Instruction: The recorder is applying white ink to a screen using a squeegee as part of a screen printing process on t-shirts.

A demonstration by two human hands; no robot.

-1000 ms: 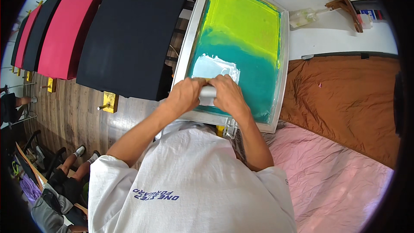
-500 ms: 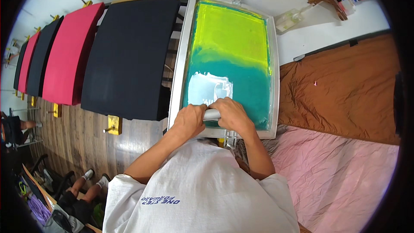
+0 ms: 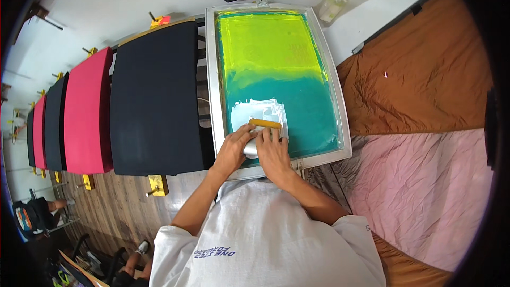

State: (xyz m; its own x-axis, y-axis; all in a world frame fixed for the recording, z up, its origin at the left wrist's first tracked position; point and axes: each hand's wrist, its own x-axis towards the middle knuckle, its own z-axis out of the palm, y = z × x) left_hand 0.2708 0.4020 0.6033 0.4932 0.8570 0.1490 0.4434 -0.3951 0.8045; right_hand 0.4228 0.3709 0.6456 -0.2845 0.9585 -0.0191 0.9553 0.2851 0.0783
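A squeegee (image 3: 265, 124) with a silver-grey body and a yellowish blade is gripped in both hands over the near part of a screen-printing frame (image 3: 344, 122). My left hand (image 3: 235, 148) closes round its left end; my right hand (image 3: 273, 153) wraps its right side, fingers toward the blade. The blade faces away from me and shows above my fingers. White ink (image 3: 249, 109) lies in a patch on the teal mesh (image 3: 308, 106) just beyond the squeegee. Yellow-green covers the mesh's far half. Whether the squeegee touches the mesh is hidden by my hands.
To the left stand print boards covered in black cloth (image 3: 154, 95) and red cloth (image 3: 87, 114), with yellow brackets (image 3: 158, 185) below. Brown fabric (image 3: 404, 74) and pink fabric (image 3: 419, 186) spread at right. Another person's leg (image 3: 137, 259) shows at lower left.
The squeegee has tilted in my hands, bringing its yellowish blade into sight. My right hand's fingers now point forward over it. The whole view has shifted and turned.
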